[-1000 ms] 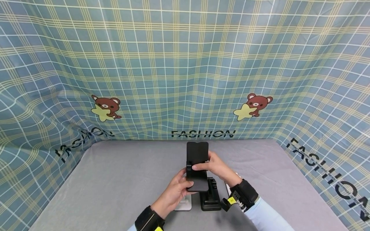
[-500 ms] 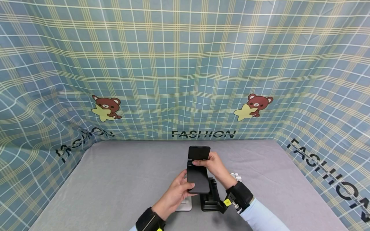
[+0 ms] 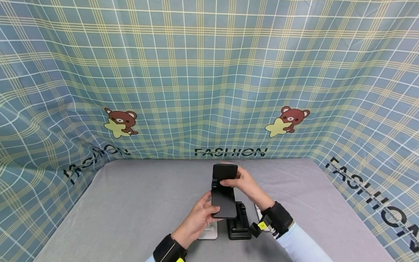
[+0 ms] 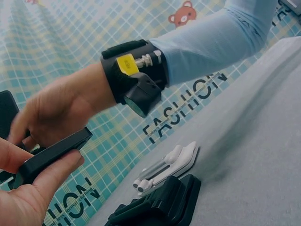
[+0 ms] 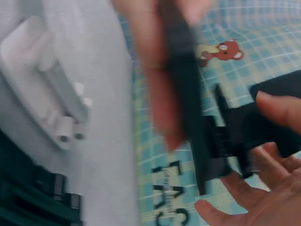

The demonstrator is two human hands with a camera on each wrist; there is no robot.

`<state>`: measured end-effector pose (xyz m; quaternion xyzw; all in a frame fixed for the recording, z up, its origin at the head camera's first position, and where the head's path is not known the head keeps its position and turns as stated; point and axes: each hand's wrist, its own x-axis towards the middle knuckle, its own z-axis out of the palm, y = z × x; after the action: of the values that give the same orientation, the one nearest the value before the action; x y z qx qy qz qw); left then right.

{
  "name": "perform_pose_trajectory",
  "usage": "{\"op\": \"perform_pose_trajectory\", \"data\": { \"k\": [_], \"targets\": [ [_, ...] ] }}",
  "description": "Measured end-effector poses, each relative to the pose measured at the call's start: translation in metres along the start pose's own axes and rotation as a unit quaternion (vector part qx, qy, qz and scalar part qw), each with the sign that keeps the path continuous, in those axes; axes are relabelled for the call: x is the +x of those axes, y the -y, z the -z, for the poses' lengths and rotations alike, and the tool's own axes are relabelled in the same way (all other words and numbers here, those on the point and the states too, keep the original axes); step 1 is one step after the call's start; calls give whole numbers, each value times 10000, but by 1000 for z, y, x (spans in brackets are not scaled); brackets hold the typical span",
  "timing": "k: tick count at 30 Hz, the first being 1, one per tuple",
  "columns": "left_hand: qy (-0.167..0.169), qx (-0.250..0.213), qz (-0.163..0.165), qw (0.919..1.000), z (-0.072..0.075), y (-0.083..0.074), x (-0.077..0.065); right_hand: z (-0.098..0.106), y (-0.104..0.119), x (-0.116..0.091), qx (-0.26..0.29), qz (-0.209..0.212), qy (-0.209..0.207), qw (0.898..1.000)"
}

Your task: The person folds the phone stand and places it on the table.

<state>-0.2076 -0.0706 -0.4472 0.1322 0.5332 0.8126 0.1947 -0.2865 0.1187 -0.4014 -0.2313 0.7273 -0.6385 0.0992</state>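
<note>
In the head view a black folding phone stand [image 3: 224,205] is held up above the table, its upper plate tilted against its base. My left hand [image 3: 197,218] grips the base at its lower left, thumb on top. My right hand [image 3: 246,185] holds the hinged arm and upper plate, the thumb lying across the joint and fingers behind the plate. The left wrist view shows the base plate [image 4: 54,155] edge-on between thumb and fingers. Blurred in the right wrist view, the hinge [image 5: 225,141] lies between base and upper plate.
A second black phone stand [image 3: 239,229] lies folded on the grey cloth just below my hands. To its left is a white stand [image 3: 208,233], partly covered by my left hand. Another white stand [image 4: 181,162] lies to its right, mostly behind my right wrist in the head view.
The stand's upper plate has tilted, looking shorter from above, and more of the base shows. My right hand has shifted its grip, fingertips now at the plate's top edge. My left hand barely moves.
</note>
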Motion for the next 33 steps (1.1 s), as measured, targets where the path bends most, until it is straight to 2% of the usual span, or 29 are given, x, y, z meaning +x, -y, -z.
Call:
{"op": "perform_pose_trajectory", "data": {
  "k": [2,3,5,8,9,10,12,16,21,28,33],
  "targets": [
    [-3,35,11,10000,0,0,0,8,-1,4,-1,460,248,9986],
    [-7,67,12,10000,0,0,0,17,-18,16,28,811,407,9959],
    [-39,101,18,9999,0,0,1,25,-23,25,-49,1402,647,9880],
    [-48,107,37,9999,0,1,2,27,-16,32,-369,1653,806,9822],
    [-37,80,33,10000,0,1,3,25,-10,32,-484,1611,853,9820],
    [-27,35,31,10000,0,1,3,17,13,23,-631,1465,846,9836],
    [-1,-43,21,10000,0,2,4,10,30,17,-914,1236,856,9844],
    [14,-92,-1,10000,0,2,4,4,44,13,-1106,946,912,9851],
    [-45,-72,26,10000,0,2,5,3,46,11,-1140,763,852,9869],
    [-43,-39,53,10000,-1,-1,5,1,42,8,-1156,1122,766,9840],
    [-162,92,1,9998,-1,-4,5,-5,42,3,-1317,1288,589,9811]
  ]
}}
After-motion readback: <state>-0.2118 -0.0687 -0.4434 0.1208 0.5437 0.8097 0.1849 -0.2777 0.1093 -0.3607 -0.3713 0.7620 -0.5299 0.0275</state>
